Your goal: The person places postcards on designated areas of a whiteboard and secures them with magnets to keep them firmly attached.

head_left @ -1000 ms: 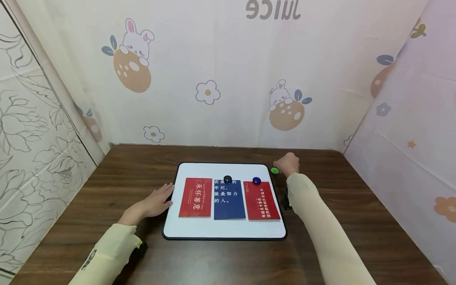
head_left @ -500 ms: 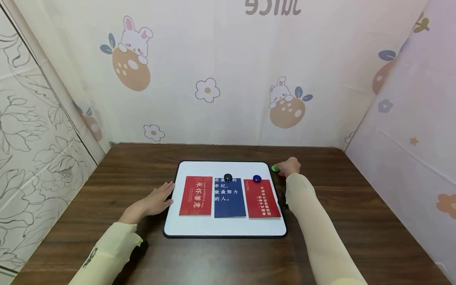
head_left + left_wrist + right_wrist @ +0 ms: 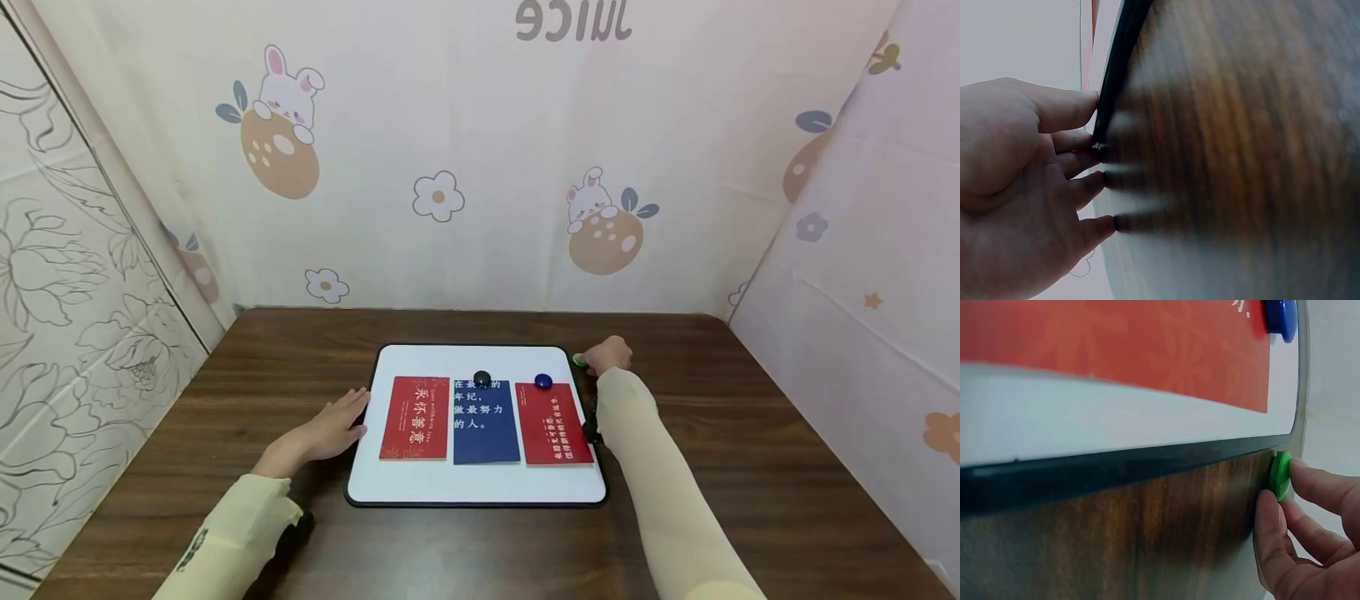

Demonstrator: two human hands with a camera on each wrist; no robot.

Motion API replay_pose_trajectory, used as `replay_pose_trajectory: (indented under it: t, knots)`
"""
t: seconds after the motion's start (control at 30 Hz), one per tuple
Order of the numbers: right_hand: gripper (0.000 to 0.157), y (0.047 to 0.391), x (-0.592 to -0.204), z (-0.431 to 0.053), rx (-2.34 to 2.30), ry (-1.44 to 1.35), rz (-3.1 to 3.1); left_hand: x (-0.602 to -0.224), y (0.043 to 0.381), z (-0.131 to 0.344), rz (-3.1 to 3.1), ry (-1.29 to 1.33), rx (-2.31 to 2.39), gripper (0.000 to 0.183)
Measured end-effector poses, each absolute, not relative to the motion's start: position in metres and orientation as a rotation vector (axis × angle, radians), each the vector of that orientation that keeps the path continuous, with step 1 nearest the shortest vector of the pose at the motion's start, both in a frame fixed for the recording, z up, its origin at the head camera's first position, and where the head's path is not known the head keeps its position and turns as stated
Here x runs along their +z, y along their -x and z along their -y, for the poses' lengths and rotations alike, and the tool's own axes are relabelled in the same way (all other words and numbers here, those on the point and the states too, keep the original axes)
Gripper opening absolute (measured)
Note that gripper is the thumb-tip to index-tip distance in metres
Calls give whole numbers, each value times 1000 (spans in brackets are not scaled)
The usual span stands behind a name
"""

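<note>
A white magnetic board (image 3: 480, 487) with a black rim lies on the wooden table. My left hand (image 3: 330, 429) rests at the board's left edge with its fingers extended; in the left wrist view the thumb tip (image 3: 1088, 106) is right at the black rim. Past the board's upper right corner, my right hand (image 3: 609, 356) pinches a round green magnet (image 3: 1280, 475) between thumb and fingers, close to the tabletop. On the board are a red card (image 3: 415, 418), a blue card (image 3: 486, 433) with a black magnet (image 3: 482, 378) at its top, and another red card (image 3: 553, 429) with a blue magnet (image 3: 543, 381).
The brown table (image 3: 480, 550) reaches back to a patterned curtain (image 3: 450, 125). Another curtain (image 3: 862, 292) hangs along the right side, and a floral panel (image 3: 82, 275) stands at the left. Each forearm has a pale sleeve.
My right hand has shifted slightly around the green magnet and its fingers have closed on it. The left hand keeps its place at the board's edge; cards and other magnets stay put.
</note>
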State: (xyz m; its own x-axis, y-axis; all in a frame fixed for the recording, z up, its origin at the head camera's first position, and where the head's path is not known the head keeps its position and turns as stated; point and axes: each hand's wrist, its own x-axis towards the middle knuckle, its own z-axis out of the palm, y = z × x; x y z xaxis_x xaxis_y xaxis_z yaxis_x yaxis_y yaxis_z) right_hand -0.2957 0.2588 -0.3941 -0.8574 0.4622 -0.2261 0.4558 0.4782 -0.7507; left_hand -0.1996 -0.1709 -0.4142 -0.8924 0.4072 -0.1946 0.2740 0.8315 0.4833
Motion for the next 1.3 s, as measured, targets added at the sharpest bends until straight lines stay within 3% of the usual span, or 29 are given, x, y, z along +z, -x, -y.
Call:
replay_pose_trajectory:
  t: [0.7, 1.3]
  knots:
    - [58, 297, -403, -279, 1850, 928, 2378, -415, 197, 172, -2716, -559, 676, 58]
    - [46, 297, -386, -274, 2105, 984, 2260, -418, 201, 173, -2732, -539, 650, 59]
